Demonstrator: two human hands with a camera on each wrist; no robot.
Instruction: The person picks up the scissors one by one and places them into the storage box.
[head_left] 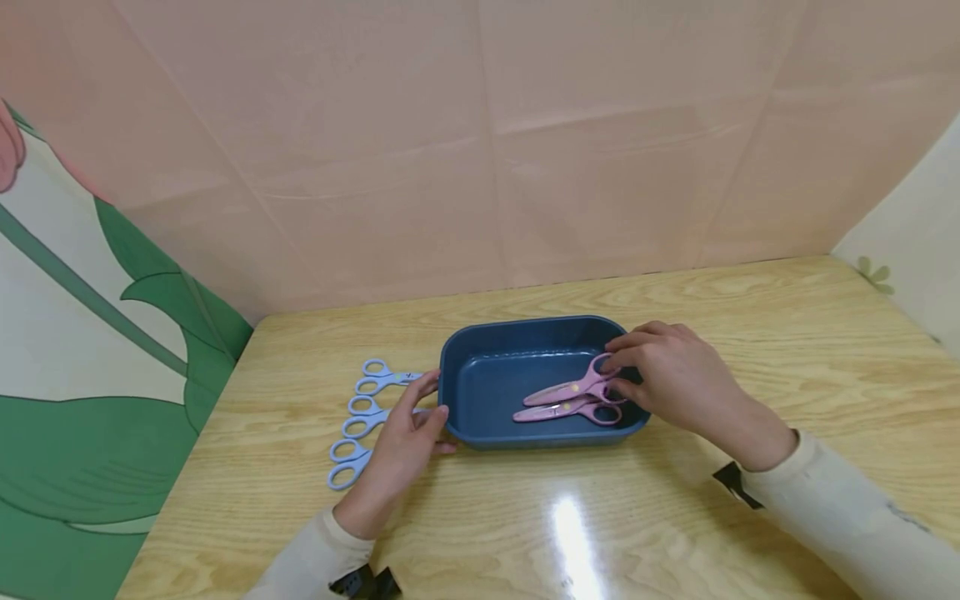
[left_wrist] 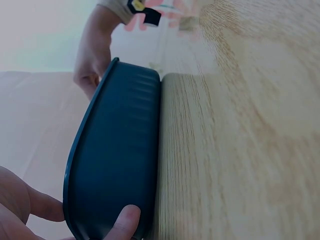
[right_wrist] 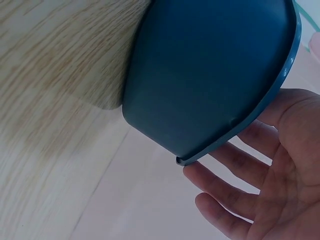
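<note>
A dark blue rectangular tray (head_left: 480,442) stands on the wooden table. Inside it, toward the right end, lie pink scissors (head_left: 555,410), their tips pointing left. My right hand (head_left: 675,379) reaches over the tray's right end and pinches the handle of the upper pink scissors (head_left: 562,392); in the right wrist view the rim (right_wrist: 285,75) hides some of its fingertips. At the tray's left end, my left hand (head_left: 405,442) holds the wall, one finger (left_wrist: 125,222) on the outside of the tray (left_wrist: 115,140) in the left wrist view.
Three light blue scissors (head_left: 363,415) lie in a column left of the tray, their blades partly hidden by my left hand. A pinkish sheet (head_left: 480,167) hangs behind the table (head_left: 750,333). Green leaf-patterned cloth (head_left: 82,450) borders the left side.
</note>
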